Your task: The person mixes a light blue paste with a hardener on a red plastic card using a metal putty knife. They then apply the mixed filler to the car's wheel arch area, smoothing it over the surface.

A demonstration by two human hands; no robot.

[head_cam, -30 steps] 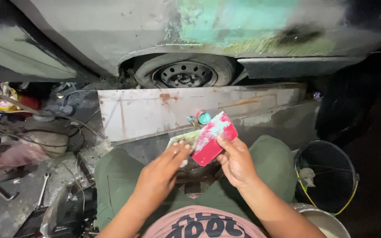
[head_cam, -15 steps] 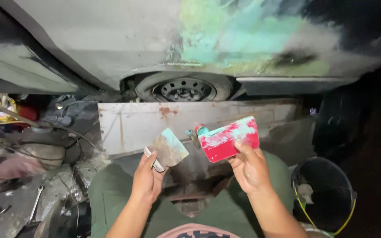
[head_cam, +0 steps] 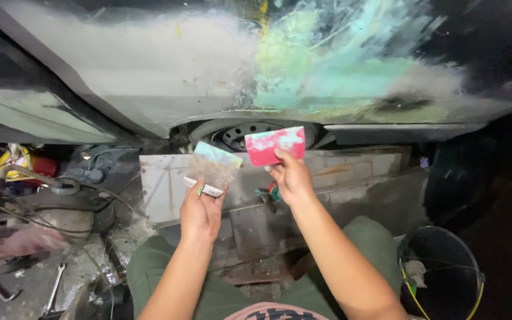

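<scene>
Grey, dusty filler covers most of the scraper held in the left hand, so its true colour is hard to make out; only a greenish tint shows at its upper edge. Its lower edge carries a pale strip, and the fingers wrap that end, hiding part of it. The left hand is closed around the scraper's base, blade pointing up.

The right hand pinches the lower edge of a red card between thumb and fingers. White smears cover parts of the card. A small green and red object shows just below the right hand, mostly hidden by the wrist; its kind cannot be told.

The scraper and the red card stand near each other, not touching, both raised in front of the car body. The card sits slightly higher and to the right of the scraper.

The wheel is largely concealed behind the body panel, the card and a rusty metal sheet. A black bucket at lower right is cut off by the frame edge. A wrench lies on the floor at lower left amid blurred clutter. The green trousers are partly covered by both forearms.
</scene>
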